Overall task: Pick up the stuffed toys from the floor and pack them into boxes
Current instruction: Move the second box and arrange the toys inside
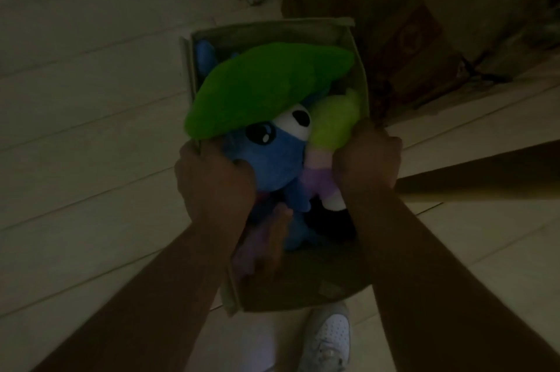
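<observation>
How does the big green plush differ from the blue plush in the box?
The big green plush lies on top, spanning the cardboard box; the blue plush sits beneath, partly covered. Green's surface looks plain; blue shows a dark shiny eye. Both are in the box.

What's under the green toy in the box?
The blue toy lies partly under the green toy, eyes showing, with a yellow-green toy beside it. Anything deeper in the box is covered.
</observation>
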A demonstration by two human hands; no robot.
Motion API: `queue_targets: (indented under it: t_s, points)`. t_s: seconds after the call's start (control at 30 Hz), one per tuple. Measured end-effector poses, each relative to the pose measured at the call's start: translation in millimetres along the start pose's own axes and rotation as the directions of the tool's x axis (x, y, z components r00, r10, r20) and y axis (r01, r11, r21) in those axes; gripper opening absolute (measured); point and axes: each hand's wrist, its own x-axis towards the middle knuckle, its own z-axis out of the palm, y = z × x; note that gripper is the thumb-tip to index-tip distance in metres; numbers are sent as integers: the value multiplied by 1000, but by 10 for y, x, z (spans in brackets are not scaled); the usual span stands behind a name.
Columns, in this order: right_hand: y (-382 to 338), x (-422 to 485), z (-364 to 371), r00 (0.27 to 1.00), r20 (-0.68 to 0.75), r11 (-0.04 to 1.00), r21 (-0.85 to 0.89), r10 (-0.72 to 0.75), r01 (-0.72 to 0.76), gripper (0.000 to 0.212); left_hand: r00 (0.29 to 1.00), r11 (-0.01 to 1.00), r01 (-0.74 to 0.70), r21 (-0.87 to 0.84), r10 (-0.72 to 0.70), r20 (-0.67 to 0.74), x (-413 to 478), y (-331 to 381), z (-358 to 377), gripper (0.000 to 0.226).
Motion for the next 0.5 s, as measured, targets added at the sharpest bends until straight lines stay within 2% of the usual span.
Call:
queue_targets:
  t_s: [0.1,0.2,0.27,0.37,0.5]
  points:
    - [-26,-34,58,1000,-10,1000,-14,-23,23,29,996,998,52,19,-53,69,-5,-32,12,25]
    - [25,-105,71,1000,16,1000,-2,-13,13,52,989,995,-69,78,58,135,41,-127,23,16]
    - [36,-144,30,999,35,1000,-1,-7,7,60,981,988,-142,61,132,145,44,-150,-12,15]
    - [-27,-212,-150,999,44,999,47,-20,18,54,986,992,-130,-1,129,107,24,-153,-112,13]
    - [-139,-352,-330,998,33,995,82,-50,47,40,987,995,-99,25,95,127,-8,-200,-268,13]
